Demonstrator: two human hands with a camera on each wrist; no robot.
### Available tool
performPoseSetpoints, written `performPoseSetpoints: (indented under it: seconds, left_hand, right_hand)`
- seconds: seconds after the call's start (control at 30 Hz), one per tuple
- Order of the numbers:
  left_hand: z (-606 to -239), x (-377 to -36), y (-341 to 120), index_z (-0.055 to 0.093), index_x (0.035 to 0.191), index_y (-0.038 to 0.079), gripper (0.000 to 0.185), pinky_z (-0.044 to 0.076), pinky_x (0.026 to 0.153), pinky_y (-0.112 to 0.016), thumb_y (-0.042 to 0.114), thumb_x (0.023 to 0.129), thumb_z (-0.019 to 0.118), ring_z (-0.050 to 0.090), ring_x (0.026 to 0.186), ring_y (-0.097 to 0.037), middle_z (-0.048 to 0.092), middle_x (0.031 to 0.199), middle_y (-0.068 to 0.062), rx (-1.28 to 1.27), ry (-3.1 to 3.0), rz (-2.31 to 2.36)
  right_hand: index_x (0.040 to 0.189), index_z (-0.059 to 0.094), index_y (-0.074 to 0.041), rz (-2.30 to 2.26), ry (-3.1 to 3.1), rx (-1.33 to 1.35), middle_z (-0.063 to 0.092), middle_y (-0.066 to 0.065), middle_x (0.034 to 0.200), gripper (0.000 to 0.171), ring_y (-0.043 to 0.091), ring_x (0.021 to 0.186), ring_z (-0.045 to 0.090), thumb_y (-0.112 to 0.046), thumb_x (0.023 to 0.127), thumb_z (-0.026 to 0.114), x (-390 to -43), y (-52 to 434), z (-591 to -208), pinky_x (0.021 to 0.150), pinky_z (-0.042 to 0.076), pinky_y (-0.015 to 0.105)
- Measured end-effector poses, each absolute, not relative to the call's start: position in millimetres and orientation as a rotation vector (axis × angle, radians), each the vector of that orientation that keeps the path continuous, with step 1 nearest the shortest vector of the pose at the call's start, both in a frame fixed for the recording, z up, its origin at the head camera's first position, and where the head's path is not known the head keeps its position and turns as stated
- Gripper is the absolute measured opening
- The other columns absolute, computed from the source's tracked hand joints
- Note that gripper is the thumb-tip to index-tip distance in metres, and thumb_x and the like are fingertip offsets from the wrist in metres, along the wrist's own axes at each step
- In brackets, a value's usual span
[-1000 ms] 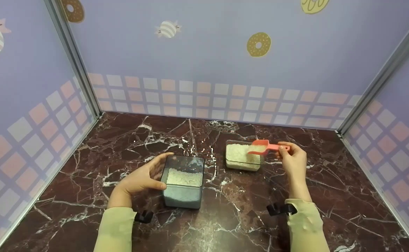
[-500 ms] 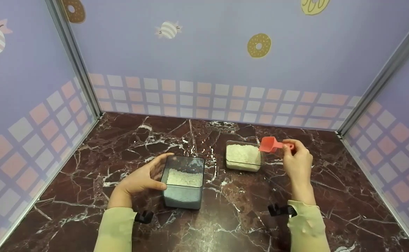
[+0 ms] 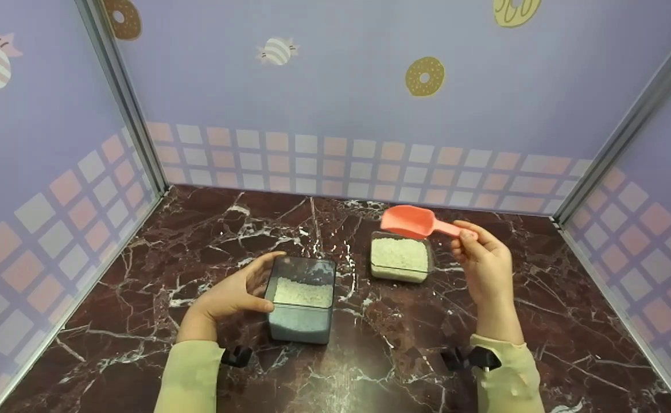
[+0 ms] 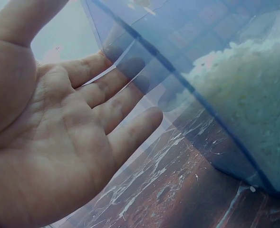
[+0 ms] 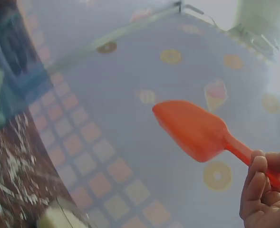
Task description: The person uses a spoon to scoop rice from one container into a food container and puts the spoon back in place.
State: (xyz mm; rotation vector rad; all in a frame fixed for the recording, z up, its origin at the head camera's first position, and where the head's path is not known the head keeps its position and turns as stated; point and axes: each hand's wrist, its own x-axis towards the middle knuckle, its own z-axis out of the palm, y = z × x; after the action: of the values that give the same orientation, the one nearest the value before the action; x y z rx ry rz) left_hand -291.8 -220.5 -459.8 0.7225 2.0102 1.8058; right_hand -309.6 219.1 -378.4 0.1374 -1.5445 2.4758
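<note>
- Head view: right hand point(image 3: 484, 267) pinches the handle of the pink scoop point(image 3: 410, 221), held up in the air over the far edge of the small tub point(image 3: 399, 258) of white grains.
- Left hand point(image 3: 229, 295) lies flat, fingers straight, against the side of the dark box point(image 3: 302, 298), steadying it on the surface point(image 3: 369, 355).
- Looks like mid-transfer: scoop lifted, can't see if it's loaded.
- Next move, I'd guess: carry it level over to the box, then tip.
</note>
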Motion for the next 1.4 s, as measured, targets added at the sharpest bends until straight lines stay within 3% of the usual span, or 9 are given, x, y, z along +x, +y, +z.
performPoseSetpoints:
  seconds: [0.3,0.57,0.83,1.0,1.17,1.4]
  left_hand:
    - [-461.0,-293.1,-219.5,0.016,0.163,0.004,0.106,0.019,0.128,-0.058,0.009,0.082,0.083,0.014,0.157,-0.047,0.020,0.168,-0.028,0.751,1.987,1.830]
    - [-458.4,-292.8,-219.3,0.014,0.163,0.002,0.107,0.022,0.128,-0.056,0.009,0.081,0.084,0.019,0.158,-0.043,0.024,0.168,-0.025,0.756,1.994,1.823]
    - [-459.0,-292.7,-218.8,0.015,0.163,0.003,0.105,0.025,0.128,-0.053,0.006,0.082,0.083,0.018,0.157,-0.045,0.022,0.167,-0.029,0.751,1.968,1.838]
    - [-460.1,-294.1,-217.6,0.021,0.162,0.008,0.101,0.034,0.126,-0.046,0.005,0.082,0.082,0.022,0.155,-0.047,0.023,0.165,-0.032,0.755,1.947,1.850]
    - [-459.7,-293.6,-218.4,0.020,0.162,0.008,0.102,0.027,0.128,-0.052,0.007,0.082,0.083,0.020,0.156,-0.045,0.025,0.166,-0.027,0.752,1.963,1.845]
    - [-460.1,-292.7,-219.1,0.019,0.162,0.005,0.103,0.022,0.128,-0.056,0.009,0.081,0.084,0.022,0.156,-0.042,0.029,0.166,-0.024,0.745,1.969,1.848]
  right_hand:
    - [0.112,0.070,0.006,2.130,-2.066,0.400,0.068,0.004,0.083,0.019,0.012,0.072,0.063,0.006,0.097,0.058,-276.7,148.5,-374.7,0.068,0.060,0.022]
    - [0.111,0.071,-0.004,1.240,-2.542,0.825,0.069,0.007,0.081,0.016,0.009,0.061,0.053,-0.005,0.096,0.066,-261.4,90.5,-373.6,0.055,0.051,0.020]
    - [0.101,0.069,-0.003,0.597,-2.506,1.015,0.076,0.011,0.090,0.008,0.028,0.083,0.074,-0.004,0.093,0.070,-262.3,56.8,-379.9,0.076,0.064,0.040]
    - [0.099,0.069,-0.003,0.509,-2.579,1.050,0.075,0.010,0.086,0.007,0.028,0.080,0.074,-0.002,0.092,0.070,-266.6,51.7,-388.3,0.072,0.064,0.039]
    - [0.100,0.070,-0.004,0.678,-2.584,1.030,0.076,0.009,0.086,0.008,0.027,0.078,0.073,-0.003,0.092,0.069,-269.5,52.0,-394.7,0.070,0.062,0.040]
    - [0.101,0.073,-0.005,0.991,-2.609,0.997,0.074,0.008,0.080,0.010,0.010,0.062,0.058,-0.001,0.093,0.067,-268.0,50.2,-400.7,0.056,0.051,0.020]
